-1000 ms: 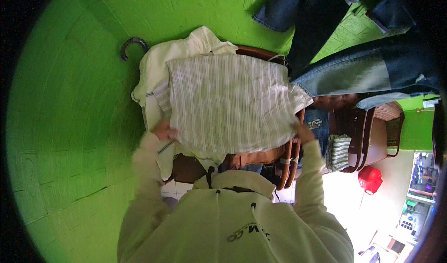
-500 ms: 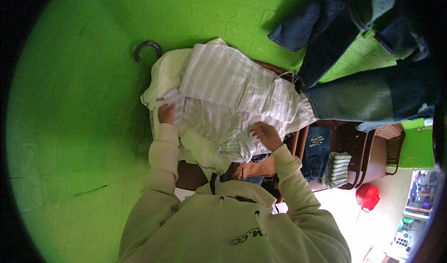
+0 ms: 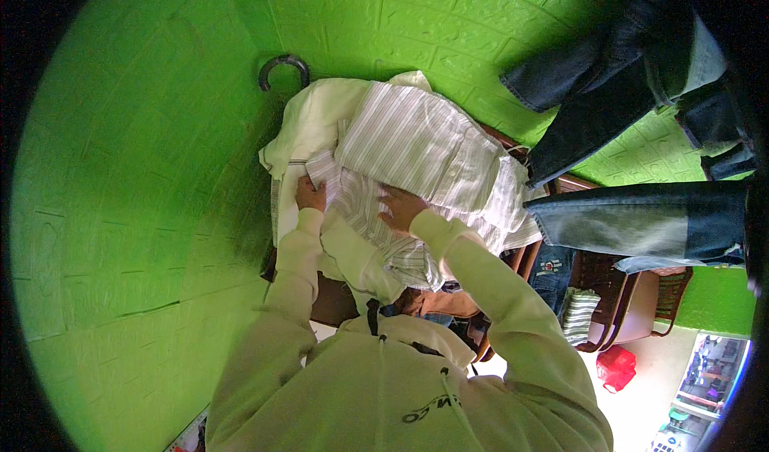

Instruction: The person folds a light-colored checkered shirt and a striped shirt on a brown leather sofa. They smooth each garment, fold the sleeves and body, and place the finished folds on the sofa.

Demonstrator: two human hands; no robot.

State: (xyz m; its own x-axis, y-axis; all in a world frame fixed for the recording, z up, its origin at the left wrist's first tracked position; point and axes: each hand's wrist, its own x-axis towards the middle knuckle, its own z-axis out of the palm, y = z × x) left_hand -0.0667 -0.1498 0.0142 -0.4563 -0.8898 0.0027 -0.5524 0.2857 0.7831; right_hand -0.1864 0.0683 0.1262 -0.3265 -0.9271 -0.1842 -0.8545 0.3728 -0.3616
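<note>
A striped white-and-grey shirt (image 3: 400, 136) is spread over a pale cream garment (image 3: 320, 116), part of it folded over in a wide band. At the shirt's left side, my left hand (image 3: 311, 196) has its thumb and fingers closed on a small striped flap, perhaps a cuff. My right hand (image 3: 402, 209) lies on the shirt's middle, just below the folded band, fingers spread toward the left. Rumpled striped cloth (image 3: 412, 261) hangs below, near my right forearm.
Green brick-patterned wall (image 3: 136, 172) surrounds the left and far side. A dark curved handle (image 3: 284, 66) stands behind the garments. Blue jeans (image 3: 625, 220) hang at the right. Wooden chairs (image 3: 597, 280) hold folded clothes; a red bag (image 3: 616, 369) is beyond them.
My right hand has moved left across the shirt, from its right part to its middle. My left hand stays at the striped flap. The whole view has shifted slightly.
</note>
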